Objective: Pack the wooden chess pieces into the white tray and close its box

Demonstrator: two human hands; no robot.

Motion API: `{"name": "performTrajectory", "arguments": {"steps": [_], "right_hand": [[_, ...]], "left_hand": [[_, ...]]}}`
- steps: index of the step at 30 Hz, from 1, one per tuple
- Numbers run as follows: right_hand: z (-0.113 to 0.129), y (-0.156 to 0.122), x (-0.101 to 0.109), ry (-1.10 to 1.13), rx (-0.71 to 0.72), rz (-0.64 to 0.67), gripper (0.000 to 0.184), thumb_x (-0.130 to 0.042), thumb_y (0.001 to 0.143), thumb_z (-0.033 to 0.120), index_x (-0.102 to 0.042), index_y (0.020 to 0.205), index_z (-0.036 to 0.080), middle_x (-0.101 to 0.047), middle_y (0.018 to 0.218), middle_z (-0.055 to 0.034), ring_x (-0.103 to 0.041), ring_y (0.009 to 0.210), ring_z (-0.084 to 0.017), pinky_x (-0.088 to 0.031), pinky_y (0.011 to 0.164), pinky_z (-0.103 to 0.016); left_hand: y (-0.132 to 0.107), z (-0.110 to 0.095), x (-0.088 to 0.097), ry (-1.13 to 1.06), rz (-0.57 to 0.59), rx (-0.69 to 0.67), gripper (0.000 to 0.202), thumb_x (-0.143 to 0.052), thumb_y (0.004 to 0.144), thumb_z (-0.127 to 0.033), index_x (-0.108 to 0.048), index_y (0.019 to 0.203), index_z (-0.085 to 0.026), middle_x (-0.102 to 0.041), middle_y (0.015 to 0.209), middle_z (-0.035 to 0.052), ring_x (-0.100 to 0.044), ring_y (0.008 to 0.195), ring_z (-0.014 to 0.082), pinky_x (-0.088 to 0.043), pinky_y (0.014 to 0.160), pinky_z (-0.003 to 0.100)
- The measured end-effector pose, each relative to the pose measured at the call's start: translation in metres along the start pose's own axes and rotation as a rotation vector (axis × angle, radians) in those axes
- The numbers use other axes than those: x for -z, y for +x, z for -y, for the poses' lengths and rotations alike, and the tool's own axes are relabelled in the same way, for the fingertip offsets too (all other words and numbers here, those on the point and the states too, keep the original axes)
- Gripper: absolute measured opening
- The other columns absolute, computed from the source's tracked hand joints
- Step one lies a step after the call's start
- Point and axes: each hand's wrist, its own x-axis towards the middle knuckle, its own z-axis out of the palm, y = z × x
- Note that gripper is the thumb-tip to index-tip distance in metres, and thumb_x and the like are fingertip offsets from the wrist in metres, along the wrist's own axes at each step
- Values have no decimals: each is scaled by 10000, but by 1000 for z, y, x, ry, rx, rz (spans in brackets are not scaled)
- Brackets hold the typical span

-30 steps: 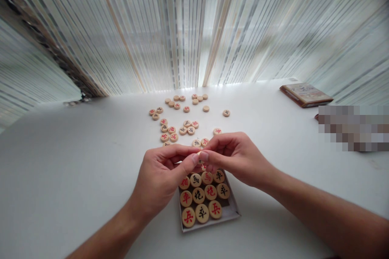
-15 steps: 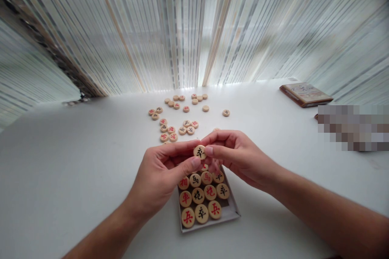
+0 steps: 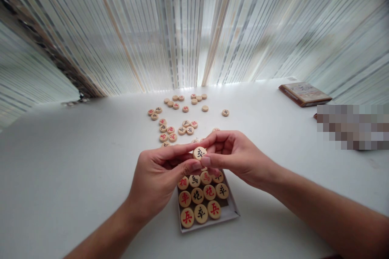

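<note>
Between the fingertips of both hands is a round wooden Chinese chess piece [image 3: 199, 153] with a black character on its face. My left hand [image 3: 161, 172] pinches it from the left, thumb below and index finger above. From the other side my right hand [image 3: 235, 153] grips its edge with thumb and fingers. Just beneath lies a shallow open box [image 3: 234, 213], holding rows of pieces with red or black characters, such as a red-marked piece [image 3: 214, 209] in the nearest row. A gap shows at that row's right end. My hands hide the box's far part.
Loose chess pieces [image 3: 185, 124] lie scattered on the white table [image 3: 91, 158] beyond my hands, some blank side up. A flat brown-edged box [image 3: 305, 92] rests at the back right, near a blurred-out patch. Striped curtains [image 3: 182, 28] hang along the table's far edge.
The held piece has tilted slightly between my fingertips, and my right thumb has slid down to its lower edge. Both hands stay above the box.
</note>
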Motion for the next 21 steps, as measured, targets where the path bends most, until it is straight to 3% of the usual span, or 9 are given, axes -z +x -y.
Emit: {"name": "performTrajectory", "arguments": {"steps": [5, 12, 16, 21], "right_hand": [[1, 1, -1, -52, 3, -34, 449, -1096, 577, 224, -813, 914, 133, -782, 663, -17, -694, 558, -111, -560, 550, -198], [-1, -1, -4, -251, 76, -110, 413, -1098, 568, 336, -802, 784, 144, -763, 686, -31, -671, 608, -134, -509, 527, -220], [0, -2, -5, -215, 55, -107, 391, -1080, 611, 372, -785, 741, 150, -729, 641, -14, -613, 546, -109, -450, 469, -202], [1, 1, -2, -109, 57, -6, 327, -1014, 745, 402, -809, 777, 149, -712, 587, -5, -605, 509, -95, -490, 495, -197]], "left_hand": [[-3, 1, 2, 165, -19, -100, 346, -941, 802, -97, -902, 1047, -338, -889, 902, -13, -864, 768, 173, -722, 783, 211], [-6, 9, 7, 542, -4, -399, 354, -891, 863, -97, -890, 1149, -304, -894, 1008, 33, -845, 801, 174, -707, 747, 211], [-6, 8, 7, 521, 41, -385, 403, -917, 837, -81, -888, 1165, -312, -889, 1037, 20, -848, 844, 172, -711, 811, 221], [-6, 7, 7, 422, 10, -311, 412, -915, 836, -69, -890, 1152, -330, -886, 1025, 3, -845, 836, 155, -702, 794, 193]]}}
